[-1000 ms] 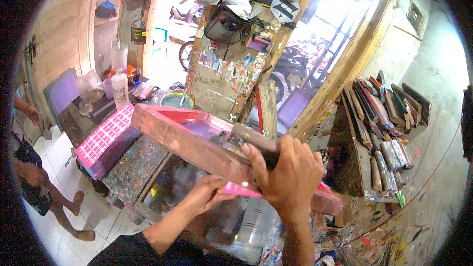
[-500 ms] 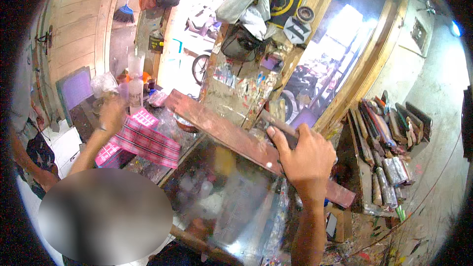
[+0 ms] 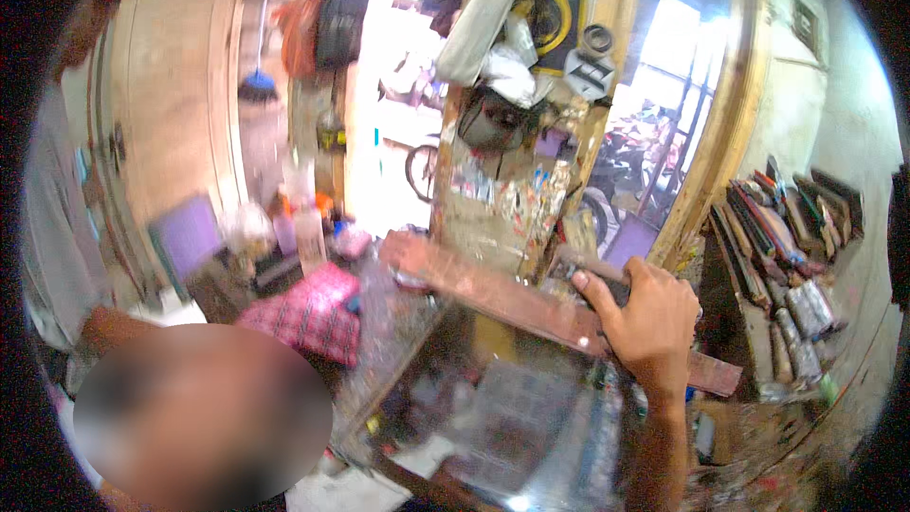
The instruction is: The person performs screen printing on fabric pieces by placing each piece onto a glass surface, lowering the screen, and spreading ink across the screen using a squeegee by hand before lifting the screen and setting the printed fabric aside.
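Observation:
My right hand [image 3: 649,322] has its fingers closed round a dark bar [image 3: 599,264] at the reddish-brown wooden frame [image 3: 474,289], whose long side slants across a worktable with a glass-like top [image 3: 512,408]. Pink checked material [image 3: 299,327] lies left of the frame on the paint-spotted table. I cannot make out my left hand; a blurred oval covers the lower left, with some skin in it.
A person in grey [image 3: 62,228] stands at far left. Beside the table are a purple board [image 3: 190,239], bottles [image 3: 309,239] and bags [image 3: 248,232]. Worn boards and squeegee-like tools [image 3: 777,256] lean at right. A wooden post [image 3: 483,209] parts two bright openings.
The view has swung, so the scene sits lower and further right. The frame went from tilted, pink inside showing, to long side showing. My left hand left it, passed the checked material, and is no longer visible.

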A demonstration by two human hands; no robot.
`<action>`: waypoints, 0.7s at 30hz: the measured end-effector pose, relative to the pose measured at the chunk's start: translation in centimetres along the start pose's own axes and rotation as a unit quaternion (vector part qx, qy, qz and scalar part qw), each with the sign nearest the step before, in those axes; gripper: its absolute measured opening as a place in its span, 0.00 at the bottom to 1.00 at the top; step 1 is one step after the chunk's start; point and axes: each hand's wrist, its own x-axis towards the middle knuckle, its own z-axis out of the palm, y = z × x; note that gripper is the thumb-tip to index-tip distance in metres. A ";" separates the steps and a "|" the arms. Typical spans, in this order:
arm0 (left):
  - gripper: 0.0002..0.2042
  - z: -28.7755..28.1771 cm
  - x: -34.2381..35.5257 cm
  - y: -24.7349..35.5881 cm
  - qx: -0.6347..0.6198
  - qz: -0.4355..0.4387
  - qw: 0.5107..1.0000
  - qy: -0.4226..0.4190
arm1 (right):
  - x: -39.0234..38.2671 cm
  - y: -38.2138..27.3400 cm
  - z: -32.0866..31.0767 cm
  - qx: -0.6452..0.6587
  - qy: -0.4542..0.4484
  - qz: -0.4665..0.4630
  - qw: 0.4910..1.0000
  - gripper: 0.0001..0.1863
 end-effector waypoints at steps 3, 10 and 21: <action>0.19 -3.2 -2.6 0.1 0.044 -0.067 0.996 -0.032 | 0.7 -2.0 1.5 0.054 0.029 -0.050 0.997 0.36; 0.19 -1.2 -4.8 -0.4 0.039 -0.109 0.993 0.025 | 0.5 -1.4 2.2 -0.013 -0.009 -0.016 1.000 0.35; 0.20 6.0 -11.7 -3.5 -0.045 -0.300 0.927 -0.220 | 5.4 -0.7 1.1 -0.008 -0.008 0.003 1.000 0.36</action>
